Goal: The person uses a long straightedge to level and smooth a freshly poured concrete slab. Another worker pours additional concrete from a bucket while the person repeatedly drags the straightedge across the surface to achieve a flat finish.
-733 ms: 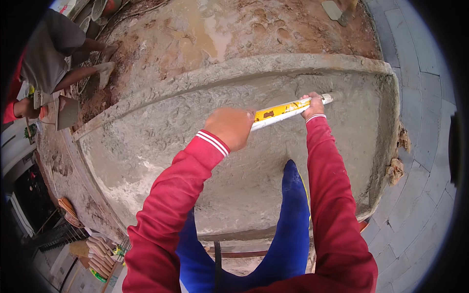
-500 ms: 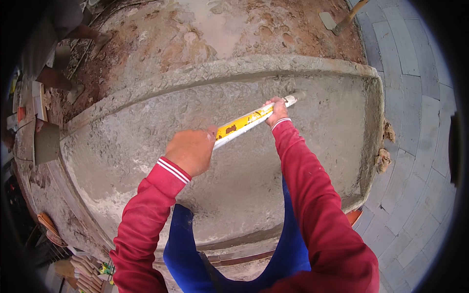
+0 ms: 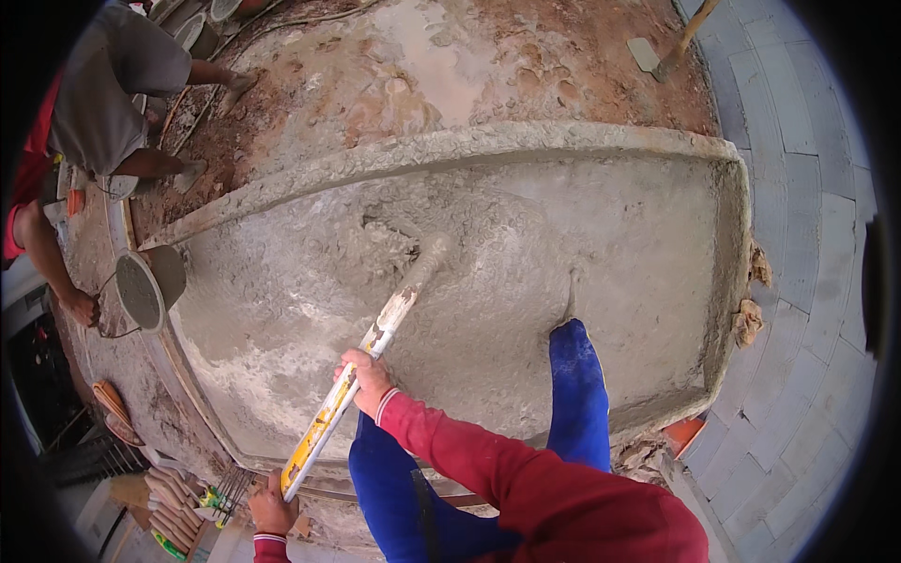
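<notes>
A long yellow straightedge [image 3: 357, 375], smeared with grey mortar, runs from the lower left up into the wet concrete slab [image 3: 526, 244]. My right hand [image 3: 368, 372] grips it around the middle, the red sleeve behind it. My left hand [image 3: 272, 508] holds its near end at the bottom edge. The far tip [image 3: 434, 251] rests in the fresh concrete, where the surface is rough and ridged. My blue-clad leg [image 3: 577, 394] stands in the wet concrete at the lower right.
A raised concrete curb [image 3: 422, 155] borders the slab's far side, with muddy red soil [image 3: 450, 56] beyond. Another person [image 3: 103, 94] bends at the upper left beside a mortar bucket [image 3: 141, 291]. Grey paving blocks [image 3: 807, 188] lie to the right. Roof tiles [image 3: 169, 497] are stacked at the lower left.
The straightedge has swung from lying across the slab to pointing away from me. My left hand dropped to its near end and my right hand slid to the middle. The view shifted.
</notes>
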### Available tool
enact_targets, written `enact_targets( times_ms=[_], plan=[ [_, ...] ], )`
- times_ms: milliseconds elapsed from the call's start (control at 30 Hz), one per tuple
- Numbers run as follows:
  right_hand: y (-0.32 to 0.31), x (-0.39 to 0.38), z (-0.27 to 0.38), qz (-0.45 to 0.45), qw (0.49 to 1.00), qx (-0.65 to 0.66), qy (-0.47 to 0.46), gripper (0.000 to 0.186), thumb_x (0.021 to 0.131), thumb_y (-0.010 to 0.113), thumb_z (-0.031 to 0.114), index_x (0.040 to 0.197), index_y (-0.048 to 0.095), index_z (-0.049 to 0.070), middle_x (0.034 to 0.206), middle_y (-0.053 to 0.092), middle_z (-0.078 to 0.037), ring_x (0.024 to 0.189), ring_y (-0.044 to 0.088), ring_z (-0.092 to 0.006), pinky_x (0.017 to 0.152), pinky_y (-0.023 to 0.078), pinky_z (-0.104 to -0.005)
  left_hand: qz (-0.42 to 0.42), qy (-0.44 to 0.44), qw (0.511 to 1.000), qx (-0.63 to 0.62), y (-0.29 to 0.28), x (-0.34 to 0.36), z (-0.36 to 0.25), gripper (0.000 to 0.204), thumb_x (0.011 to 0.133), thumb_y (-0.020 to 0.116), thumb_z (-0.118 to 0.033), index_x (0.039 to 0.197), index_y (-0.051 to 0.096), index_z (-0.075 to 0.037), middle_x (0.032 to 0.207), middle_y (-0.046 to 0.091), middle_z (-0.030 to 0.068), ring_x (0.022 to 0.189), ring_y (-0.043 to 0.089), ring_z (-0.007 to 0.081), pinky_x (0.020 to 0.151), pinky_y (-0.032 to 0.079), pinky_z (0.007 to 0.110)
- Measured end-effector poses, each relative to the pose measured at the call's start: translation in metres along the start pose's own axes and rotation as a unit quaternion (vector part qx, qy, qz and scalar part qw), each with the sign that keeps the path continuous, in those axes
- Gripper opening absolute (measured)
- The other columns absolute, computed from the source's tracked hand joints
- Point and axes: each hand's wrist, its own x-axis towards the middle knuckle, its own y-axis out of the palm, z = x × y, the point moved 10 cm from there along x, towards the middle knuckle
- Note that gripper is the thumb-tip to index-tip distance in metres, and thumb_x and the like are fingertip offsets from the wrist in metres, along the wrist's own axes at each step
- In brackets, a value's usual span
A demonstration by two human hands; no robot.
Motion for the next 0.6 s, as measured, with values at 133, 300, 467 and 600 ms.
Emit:
enact_targets(
  times_ms=[133,300,467,600],
  plan=[
    [-0.050,-0.032,0.097,0.012,0.994,0.079,-0.081,0.013,0.082,0.064,0.014,0.084,0.054,0.007,0.076,0.052,-0.007,0.066,0.058,-0.0236,0.069,0.053,-0.0428,-0.057,0.061,0.996,-0.020,0.012,0.024,-0.066,0.034,0.071,0.074,-0.019,0.098,0.055,-0.012,0.080,0.068,0.0170,0.071,0.067,0.0381,0.061,0.052,0.049],
    [-0.161,0.001,0.430,-0.144,0.928,0.018,-0.343,0.016,0.084,0.060,0.011,0.094,0.050,0.004,0.081,0.051,-0.008,0.070,0.056,-0.0230,0.069,0.053,-0.0434,-0.084,0.278,0.955,-0.061,-0.026,0.199,-0.352,0.031,0.076,0.069,-0.019,0.101,0.056,-0.008,0.078,0.067,0.0164,0.071,0.068,0.0363,0.061,0.053,0.048],
    [-0.188,0.059,0.589,-0.203,0.908,-0.033,-0.364,0.020,0.089,0.054,0.008,0.107,0.046,0.005,0.087,0.051,-0.010,0.075,0.057,-0.0243,0.074,0.053,-0.0463,-0.071,0.377,0.922,-0.054,-0.108,0.284,-0.468,0.031,0.078,0.066,-0.019,0.105,0.061,-0.006,0.083,0.069,0.0184,0.077,0.068,0.0376,0.067,0.054,0.049],
    [-0.119,0.118,0.516,-0.145,0.934,-0.012,-0.325,0.019,0.089,0.051,0.007,0.106,0.045,0.006,0.086,0.051,-0.010,0.076,0.056,-0.0249,0.077,0.053,-0.0478,-0.074,0.364,0.929,-0.006,-0.146,0.291,-0.372,0.030,0.076,0.065,-0.011,0.104,0.059,-0.004,0.086,0.068,0.0204,0.081,0.068,0.0397,0.070,0.054,0.051]
  ],
)
